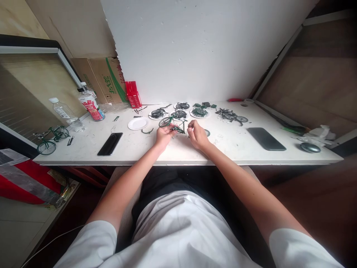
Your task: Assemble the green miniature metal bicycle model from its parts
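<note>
A dark green model bicycle [180, 130] with a spoked wheel at its left end is gripped in the fingers of my left hand [164, 136], a little above the white table. Close on its right, my right hand [198, 135] is closed in a pinch; whatever sits between those fingertips is too small to make out. Beside the right hand lies a loose spoked wheel [206, 132], partly hidden by it. A thin curved dark part [147, 131] rests on the table left of my left hand.
Behind my hands, white paper plates [158, 118] hold dark bicycle parts; more parts [229, 115] lie rightward. A bare plate [138, 128], phone [110, 144], finished-looking model bicycle [47, 147] and bottles [91, 106] stand left. At right are a dark flat slab [266, 139] and mouse [310, 147].
</note>
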A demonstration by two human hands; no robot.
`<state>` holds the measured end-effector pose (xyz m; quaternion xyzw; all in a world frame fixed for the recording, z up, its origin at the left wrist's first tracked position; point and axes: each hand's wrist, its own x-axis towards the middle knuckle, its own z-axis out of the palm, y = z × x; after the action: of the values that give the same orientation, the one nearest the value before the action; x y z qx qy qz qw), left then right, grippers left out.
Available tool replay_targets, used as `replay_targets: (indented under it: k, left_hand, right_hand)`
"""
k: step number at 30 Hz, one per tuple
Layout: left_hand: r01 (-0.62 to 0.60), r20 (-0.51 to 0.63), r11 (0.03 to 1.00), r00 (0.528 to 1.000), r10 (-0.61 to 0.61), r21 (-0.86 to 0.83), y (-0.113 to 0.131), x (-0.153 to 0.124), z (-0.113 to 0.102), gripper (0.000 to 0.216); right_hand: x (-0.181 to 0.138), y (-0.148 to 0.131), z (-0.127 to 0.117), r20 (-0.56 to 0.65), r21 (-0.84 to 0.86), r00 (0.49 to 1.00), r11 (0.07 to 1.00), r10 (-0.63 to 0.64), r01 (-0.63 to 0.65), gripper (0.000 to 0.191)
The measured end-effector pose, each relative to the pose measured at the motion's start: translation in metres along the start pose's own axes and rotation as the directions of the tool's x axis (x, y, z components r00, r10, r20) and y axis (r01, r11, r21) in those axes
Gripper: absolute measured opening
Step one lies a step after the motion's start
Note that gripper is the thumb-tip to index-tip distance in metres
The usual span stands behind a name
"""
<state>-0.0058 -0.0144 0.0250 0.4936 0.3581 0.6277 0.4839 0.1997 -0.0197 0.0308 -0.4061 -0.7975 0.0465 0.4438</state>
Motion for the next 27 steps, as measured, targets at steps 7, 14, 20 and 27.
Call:
replay_targets:
  k: [7, 14, 20, 27]
  left_hand:
    - [-0.008, 0.041, 1.0, 0.999, 0.007, 0.012, 0.0, -0.001, -0.001, 0.04]
    - [0.005, 0.038, 1.0, 0.999, -0.005, 0.019, -0.001, 0.0, -0.002, 0.043]
    - [-0.001, 0.041, 1.0, 0.999, 0.001, 0.009, 0.0, -0.001, -0.001, 0.041]
    - [0.005, 0.036, 1.0, 0.999, -0.006, 0.017, 0.001, -0.001, -0.001, 0.041]
  right_hand:
    - [0.002, 0.002, 0.002, -0.021, -0.036, 0.998, 0.998, 0.053, -0.054, 0.043]
    - [0.003, -0.001, 0.001, -0.019, -0.071, 1.0, 0.997, 0.023, -0.025, 0.045]
    - [0.005, -0.006, 0.0, -0.134, -0.119, 0.99, 0.993, -0.034, 0.018, 0.048]
    - [0.005, -0.006, -0.001, -0.132, -0.106, 0.991, 0.994, -0.032, 0.018, 0.047]
